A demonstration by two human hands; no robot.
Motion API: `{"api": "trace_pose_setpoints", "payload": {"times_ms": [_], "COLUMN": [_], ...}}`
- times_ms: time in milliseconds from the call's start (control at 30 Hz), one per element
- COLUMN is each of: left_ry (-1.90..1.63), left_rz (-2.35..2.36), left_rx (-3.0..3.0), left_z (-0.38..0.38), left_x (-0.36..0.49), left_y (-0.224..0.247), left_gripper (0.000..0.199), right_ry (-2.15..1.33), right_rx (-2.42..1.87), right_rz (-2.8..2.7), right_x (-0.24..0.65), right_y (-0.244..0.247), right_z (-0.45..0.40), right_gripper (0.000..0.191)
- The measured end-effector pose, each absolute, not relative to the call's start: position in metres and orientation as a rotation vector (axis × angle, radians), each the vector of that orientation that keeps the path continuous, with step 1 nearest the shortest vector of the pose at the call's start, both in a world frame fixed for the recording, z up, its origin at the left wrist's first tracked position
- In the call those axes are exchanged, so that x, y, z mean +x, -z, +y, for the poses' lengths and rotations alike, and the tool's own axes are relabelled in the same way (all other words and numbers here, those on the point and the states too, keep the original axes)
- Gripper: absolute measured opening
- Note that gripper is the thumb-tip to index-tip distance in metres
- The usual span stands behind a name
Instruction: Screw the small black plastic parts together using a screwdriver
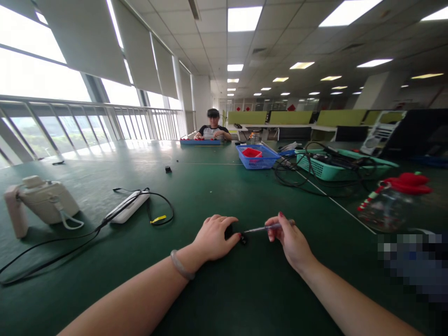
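My left hand [214, 237], with a grey bangle [180, 265] at its wrist, rests on the green table. Its thumb and fingers curl around a small black object [229, 231], mostly hidden by the hand, so I cannot make out its kind. A tiny dark piece [243, 240] lies at the thumb tip. In my right hand [289, 240], pinched between thumb and fingers, is a slim screwdriver [275, 226] with a translucent handle. Its thin metal shaft points left, with the tip close to the left thumb and the black object.
Left are a white power bank [130, 207] with black cables and a beige bottle [52, 200]. Blue [259, 160] and green [325, 172] baskets stand at the back right. A red-topped jar [392, 205] is at right. Across the table sits another person [214, 130] behind a blue tray [201, 142].
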State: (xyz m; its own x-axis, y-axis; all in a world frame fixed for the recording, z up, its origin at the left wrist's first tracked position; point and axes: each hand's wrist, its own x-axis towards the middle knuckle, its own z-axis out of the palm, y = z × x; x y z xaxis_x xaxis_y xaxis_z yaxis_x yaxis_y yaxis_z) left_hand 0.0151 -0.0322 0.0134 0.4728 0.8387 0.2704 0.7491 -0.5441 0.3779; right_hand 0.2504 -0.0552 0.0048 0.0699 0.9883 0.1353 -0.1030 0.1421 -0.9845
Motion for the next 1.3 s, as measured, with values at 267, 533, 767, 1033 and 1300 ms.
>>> {"api": "trace_pose_setpoints", "payload": {"times_ms": [267,533,767,1033,1300], "left_ry": [-0.522,-0.482,-0.468,-0.35,-0.375], "left_rz": [1.188,1.12,1.227,1.312,1.762], "left_rx": [2.606,2.647,2.674,2.606,2.394], "left_z": [-0.055,-0.061,-0.063,-0.08,-0.081], "left_x": [0.026,0.03,0.036,0.0,-0.115], "left_y": [-0.021,-0.02,-0.017,-0.024,-0.009], "left_gripper": [0.063,0.033,0.028,0.026,0.028], "right_ry": [-1.113,-1.176,-1.187,-1.315,-1.31], "right_rx": [-1.006,-0.99,-0.975,-0.983,-1.014], "right_rz": [-0.847,-0.843,-0.889,-0.975,-1.031], "right_x": [0.249,0.251,0.253,0.255,0.25], "right_y": [-0.013,-0.009,-0.004,-0.001,-0.008], "right_z": [-0.052,-0.052,-0.051,-0.05,-0.055], "right_gripper": [0.047,0.046,0.046,0.047,0.05]}}
